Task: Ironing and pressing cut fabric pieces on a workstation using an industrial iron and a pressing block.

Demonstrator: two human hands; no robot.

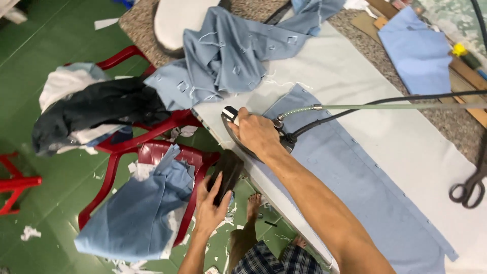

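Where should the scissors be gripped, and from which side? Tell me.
Grip the scissors by the handle loops, coming from the near side of the table. The loops lie nearest the person and flat on the cloth, with the blades running away towards the far edge. Both the right hand on the iron and the left hand are busy.

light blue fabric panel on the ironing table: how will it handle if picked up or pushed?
The light blue fabric panel is probably floppy: thin, lying flat. Likely light. Pushed, it may bunch like the crumpled blue garment. The right hand holds the iron on its end.
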